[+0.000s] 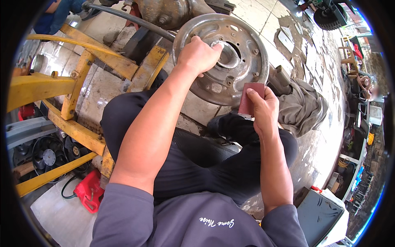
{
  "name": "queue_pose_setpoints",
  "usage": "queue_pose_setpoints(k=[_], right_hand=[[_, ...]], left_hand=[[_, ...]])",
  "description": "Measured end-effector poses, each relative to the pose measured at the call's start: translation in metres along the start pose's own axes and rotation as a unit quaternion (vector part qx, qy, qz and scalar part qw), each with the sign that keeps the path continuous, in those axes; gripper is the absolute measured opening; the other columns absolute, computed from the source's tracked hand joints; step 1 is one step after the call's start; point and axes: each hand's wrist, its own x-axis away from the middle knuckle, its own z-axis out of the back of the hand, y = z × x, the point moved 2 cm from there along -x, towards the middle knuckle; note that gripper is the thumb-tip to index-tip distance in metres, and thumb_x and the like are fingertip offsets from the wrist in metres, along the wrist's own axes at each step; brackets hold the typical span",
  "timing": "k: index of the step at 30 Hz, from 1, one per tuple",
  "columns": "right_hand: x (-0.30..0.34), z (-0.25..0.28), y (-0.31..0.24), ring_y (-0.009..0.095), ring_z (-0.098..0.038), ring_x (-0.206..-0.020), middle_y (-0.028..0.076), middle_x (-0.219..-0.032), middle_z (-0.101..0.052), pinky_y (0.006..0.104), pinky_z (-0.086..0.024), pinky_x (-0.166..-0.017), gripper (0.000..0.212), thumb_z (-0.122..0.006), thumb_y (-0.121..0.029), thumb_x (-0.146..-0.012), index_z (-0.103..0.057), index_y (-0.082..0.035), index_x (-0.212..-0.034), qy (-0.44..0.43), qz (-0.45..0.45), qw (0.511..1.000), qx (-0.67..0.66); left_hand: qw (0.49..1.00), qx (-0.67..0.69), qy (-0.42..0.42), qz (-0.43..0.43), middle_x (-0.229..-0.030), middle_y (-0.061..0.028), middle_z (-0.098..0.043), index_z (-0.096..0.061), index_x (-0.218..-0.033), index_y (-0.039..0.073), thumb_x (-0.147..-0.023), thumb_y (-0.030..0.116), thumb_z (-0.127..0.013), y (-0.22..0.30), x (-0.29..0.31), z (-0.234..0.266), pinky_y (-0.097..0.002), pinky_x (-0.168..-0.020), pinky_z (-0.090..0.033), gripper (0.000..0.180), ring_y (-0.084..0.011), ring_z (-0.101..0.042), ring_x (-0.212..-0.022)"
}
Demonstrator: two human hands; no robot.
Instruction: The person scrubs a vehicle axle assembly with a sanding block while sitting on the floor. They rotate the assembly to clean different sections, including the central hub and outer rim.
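Note:
A round, worn metal brake backing plate (247, 45) faces me, with a raised hub ring (228, 61) at its centre. Over the left part of this plate lies my left hand (199, 55), its fingers curled and its thumb reaching to the ring. Whatever is under those fingers is hidden by the hand. My right hand (265, 105) pinches a folded piece of reddish-brown sandpaper (252, 88) between thumb and fingers. The sandpaper is at the plate's lower right rim; I cannot tell whether it touches.
Yellow metal frames (78, 86) stand at my left, above a red jug (89, 191) and a fan (48, 156). A rusty axle housing (164, 14) is behind the plate. Grey cloth (304, 107) lies to the right, near broken floor tiles (286, 40). A grey case (319, 216) stands lower right.

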Motion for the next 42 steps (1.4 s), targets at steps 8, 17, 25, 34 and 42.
queue_pose_setpoints(k=[8,17,25,34,42], right_hand=[[-0.012,-0.022,0.005,0.009,-0.061,-0.072,0.006,-0.086,-0.071,0.0269,-0.050,-0.063,0.021,-0.071,-0.011,-0.090,-0.071,0.006,-0.102,-0.032,0.028,0.997,0.067],[-0.014,-0.018,0.005,0.010,-0.062,-0.070,0.007,-0.084,-0.071,0.0263,-0.049,-0.063,0.022,-0.071,-0.009,-0.086,-0.071,0.008,-0.101,-0.069,-0.044,0.996,0.031],[-0.015,-0.022,0.010,0.010,-0.063,-0.073,0.006,-0.088,-0.071,0.0265,-0.050,-0.065,0.022,-0.070,-0.007,-0.088,-0.070,0.007,-0.104,-0.048,-0.039,0.998,-0.020],[-0.018,-0.023,0.012,0.010,-0.064,-0.077,0.007,-0.092,-0.073,0.0269,-0.051,-0.069,0.023,-0.071,-0.008,-0.089,-0.071,0.008,-0.106,-0.064,-0.011,0.997,-0.045],[-0.012,-0.009,0.009,0.010,-0.064,-0.078,0.007,-0.093,-0.073,0.0265,-0.052,-0.072,0.023,-0.071,-0.008,-0.090,-0.071,0.006,-0.108,-0.088,-0.026,0.996,-0.020]], left_hand=[[1.000,-0.018,0.000,-0.001,-0.103,-0.0270,-0.073,-0.040,-0.137,-0.018,-0.094,0.055,-0.059,0.000,-0.001,-0.002,-0.0351,-0.063,-0.062,0.087,-0.0290,-0.074,-0.067],[1.000,-0.011,-0.001,-0.011,-0.102,-0.0272,-0.073,-0.042,-0.137,-0.017,-0.094,0.056,-0.059,-0.005,-0.005,-0.005,-0.0369,-0.067,-0.061,0.086,-0.0292,-0.074,-0.066],[1.000,-0.014,0.008,-0.016,-0.102,-0.0282,-0.073,-0.044,-0.135,-0.018,-0.093,0.056,-0.061,-0.002,-0.002,-0.003,-0.0373,-0.069,-0.062,0.087,-0.0303,-0.074,-0.067],[1.000,-0.024,0.003,-0.017,-0.105,-0.0281,-0.073,-0.042,-0.137,-0.018,-0.094,0.055,-0.061,0.000,0.002,-0.001,-0.0366,-0.069,-0.062,0.087,-0.0302,-0.075,-0.068],[1.000,-0.017,-0.010,-0.002,-0.112,-0.0284,-0.070,-0.040,-0.141,-0.017,-0.094,0.054,-0.062,0.001,0.000,0.000,-0.0366,-0.065,-0.062,0.089,-0.0314,-0.074,-0.079]])
